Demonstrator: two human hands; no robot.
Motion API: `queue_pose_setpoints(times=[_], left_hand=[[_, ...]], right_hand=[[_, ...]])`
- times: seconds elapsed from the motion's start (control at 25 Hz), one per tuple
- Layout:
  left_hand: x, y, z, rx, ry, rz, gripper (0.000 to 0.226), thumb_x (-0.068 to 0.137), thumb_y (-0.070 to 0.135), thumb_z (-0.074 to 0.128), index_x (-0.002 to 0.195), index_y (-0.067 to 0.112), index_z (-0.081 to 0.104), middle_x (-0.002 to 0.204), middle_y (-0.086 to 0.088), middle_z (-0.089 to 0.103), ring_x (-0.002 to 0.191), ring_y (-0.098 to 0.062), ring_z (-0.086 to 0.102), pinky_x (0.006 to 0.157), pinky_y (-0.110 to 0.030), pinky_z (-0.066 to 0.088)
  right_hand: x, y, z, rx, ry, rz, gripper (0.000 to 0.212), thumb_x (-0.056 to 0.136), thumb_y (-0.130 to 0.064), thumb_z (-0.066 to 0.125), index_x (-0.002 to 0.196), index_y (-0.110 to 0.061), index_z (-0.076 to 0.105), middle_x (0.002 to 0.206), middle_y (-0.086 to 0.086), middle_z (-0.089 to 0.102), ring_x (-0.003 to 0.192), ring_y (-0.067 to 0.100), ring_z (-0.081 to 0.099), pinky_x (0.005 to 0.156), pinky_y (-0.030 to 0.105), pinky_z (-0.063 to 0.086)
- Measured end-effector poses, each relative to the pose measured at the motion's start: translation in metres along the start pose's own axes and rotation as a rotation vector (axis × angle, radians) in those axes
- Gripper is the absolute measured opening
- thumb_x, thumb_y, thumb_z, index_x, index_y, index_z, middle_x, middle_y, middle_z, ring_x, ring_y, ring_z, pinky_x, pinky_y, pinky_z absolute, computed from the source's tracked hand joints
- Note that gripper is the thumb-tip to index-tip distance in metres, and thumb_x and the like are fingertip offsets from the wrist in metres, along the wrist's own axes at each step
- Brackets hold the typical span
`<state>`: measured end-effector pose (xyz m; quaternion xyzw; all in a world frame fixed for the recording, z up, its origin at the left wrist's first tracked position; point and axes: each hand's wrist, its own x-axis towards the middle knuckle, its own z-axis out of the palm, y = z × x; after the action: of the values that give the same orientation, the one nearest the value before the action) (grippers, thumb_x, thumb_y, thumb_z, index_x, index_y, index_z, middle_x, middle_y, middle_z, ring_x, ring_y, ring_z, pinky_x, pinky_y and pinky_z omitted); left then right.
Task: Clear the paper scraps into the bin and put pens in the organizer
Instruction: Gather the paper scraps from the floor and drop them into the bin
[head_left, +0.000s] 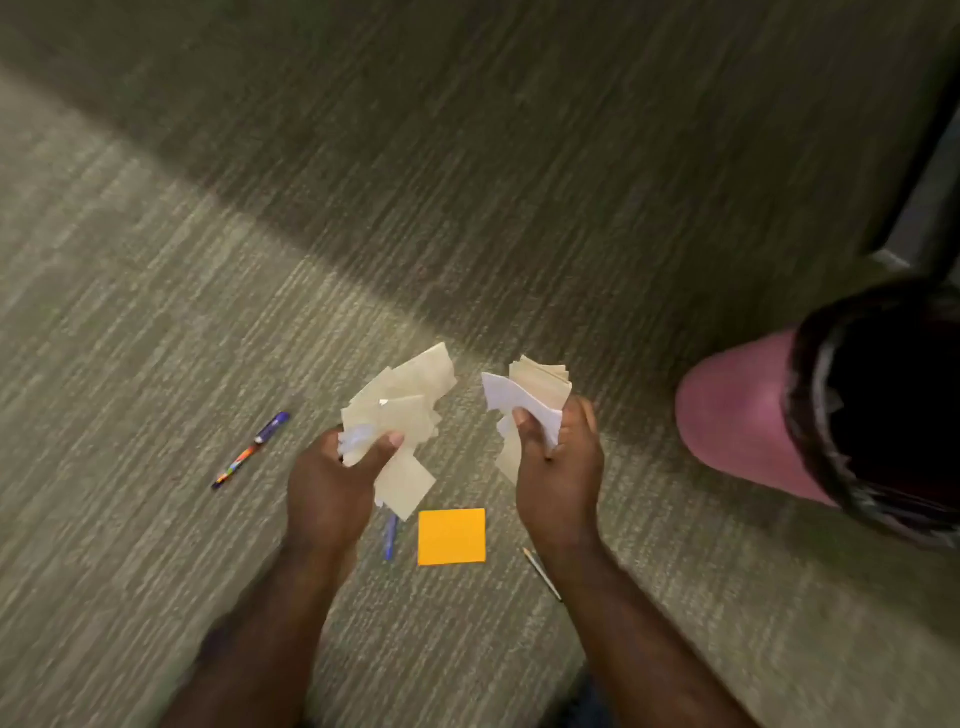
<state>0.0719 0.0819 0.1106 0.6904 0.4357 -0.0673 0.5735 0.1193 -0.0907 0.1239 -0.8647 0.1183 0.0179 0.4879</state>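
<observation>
Carpet, grey-green and ribbed, fills the view from above. The left hand (332, 478) grips a loose fan of beige paper scraps (402, 410); the right hand (558, 462) pinches a tidier stack of white and beige paper scraps (535, 402). The round pink bin with a dark liner (737, 415) stands to the right, nearer the right hand, its mouth tilted toward the viewer. A square orange sticky note (451, 536) lies flat between the wrists. A multicoloured pen (251, 450) lies well left, its long axis diagonal. A blue pen (390, 535) sits beside the note, and what may be a thin pencil (542, 573) shows beneath the right wrist. No organizer is visible.
</observation>
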Motion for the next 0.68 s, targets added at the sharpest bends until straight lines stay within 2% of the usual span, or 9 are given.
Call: queue_pose_setpoints(times=[0.12,0.24,0.32,0.44,0.52,0.6,0.68], left_hand=[[-0.056,0.054,0.062,0.084,-0.122,0.051,0.016,0.077,0.032,0.074,0.083,0.017,0.07,0.076,-0.001,0.073,0.061,-0.017,0.064,0.049,-0.023,0.045],[-0.109,0.105,0.121,0.188,-0.25,0.137,0.019,0.078,0.035,0.071,0.083,0.017,0.07,0.067,0.004,0.073,0.053,-0.004,0.063,0.045,-0.016,0.044],[-0.141,0.131,0.164,0.206,-0.34,0.172,0.014,0.078,0.03,0.072,0.08,0.016,0.069,0.064,0.011,0.072,0.05,0.0,0.062,0.039,-0.009,0.04],[-0.174,0.156,0.223,0.264,-0.44,0.227,0.015,0.08,0.029,0.071,0.082,0.014,0.069,0.062,0.001,0.071,0.047,-0.003,0.061,0.038,-0.012,0.039],[-0.184,0.166,0.262,0.301,-0.468,0.233,0.018,0.079,0.032,0.071,0.081,0.014,0.068,0.066,-0.003,0.071,0.048,-0.008,0.06,0.043,-0.021,0.041],[-0.189,0.17,0.298,0.259,-0.468,0.175,0.016,0.077,0.031,0.074,0.078,0.017,0.065,0.071,-0.004,0.07,0.054,-0.013,0.061,0.045,-0.027,0.044],[-0.192,0.17,0.332,0.212,-0.48,0.123,0.015,0.077,0.027,0.075,0.08,0.017,0.064,0.073,-0.005,0.069,0.057,-0.013,0.061,0.044,-0.024,0.045]], right_hand=[[0.017,-0.003,-0.104,0.067,0.235,0.067,0.011,0.089,-0.021,0.058,0.097,-0.027,0.052,0.098,0.003,0.057,0.088,0.012,0.057,0.077,0.023,0.046],[0.037,0.005,-0.204,0.044,0.442,0.067,0.014,0.09,-0.025,0.056,0.103,-0.023,0.053,0.1,-0.002,0.052,0.092,0.006,0.056,0.08,0.016,0.046],[0.051,0.016,-0.262,0.03,0.518,0.091,0.017,0.09,-0.024,0.055,0.107,-0.02,0.053,0.102,-0.006,0.048,0.092,0.004,0.055,0.08,0.01,0.044],[0.073,0.034,-0.313,-0.006,0.533,0.137,0.019,0.09,-0.014,0.057,0.108,-0.013,0.053,0.105,-0.003,0.045,0.089,0.001,0.049,0.081,0.005,0.04],[0.089,0.048,-0.33,-0.017,0.523,0.174,0.02,0.089,-0.009,0.059,0.108,-0.005,0.055,0.105,0.0,0.046,0.09,0.003,0.047,0.081,0.01,0.039],[0.104,0.061,-0.338,-0.004,0.513,0.229,0.023,0.088,-0.009,0.06,0.11,-0.002,0.057,0.106,0.002,0.047,0.092,0.005,0.046,0.081,0.012,0.036],[0.116,0.074,-0.345,0.021,0.513,0.278,0.024,0.087,-0.009,0.061,0.109,-0.001,0.058,0.106,0.006,0.05,0.091,0.009,0.048,0.079,0.011,0.033]])
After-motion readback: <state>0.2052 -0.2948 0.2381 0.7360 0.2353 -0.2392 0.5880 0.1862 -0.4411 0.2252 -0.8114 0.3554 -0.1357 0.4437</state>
